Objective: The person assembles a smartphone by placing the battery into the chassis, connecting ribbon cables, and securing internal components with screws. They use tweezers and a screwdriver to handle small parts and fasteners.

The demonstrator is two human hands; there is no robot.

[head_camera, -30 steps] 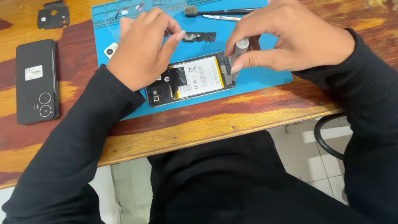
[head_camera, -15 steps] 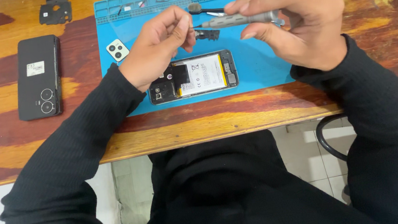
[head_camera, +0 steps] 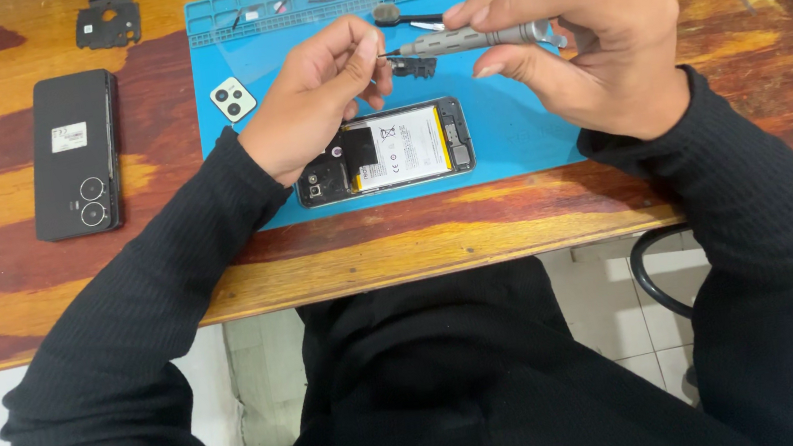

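Two phones — one opened black phone with its battery exposed [head_camera: 386, 153], one closed black phone lying back-up [head_camera: 75, 155]; one grey metal screwdriver [head_camera: 475, 38]; one blue silicone work mat [head_camera: 526, 126]; one square pale camera cover [head_camera: 232, 99].

blue mat [head_camera: 526, 126], grey screwdriver [head_camera: 475, 39], black phone [head_camera: 74, 154]

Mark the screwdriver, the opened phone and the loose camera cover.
screwdriver [head_camera: 470, 38]: head view, middle of its grey handle.
opened phone [head_camera: 407, 146]: head view, on the exposed battery.
camera cover [head_camera: 232, 99]: head view, centre of the pale square piece.
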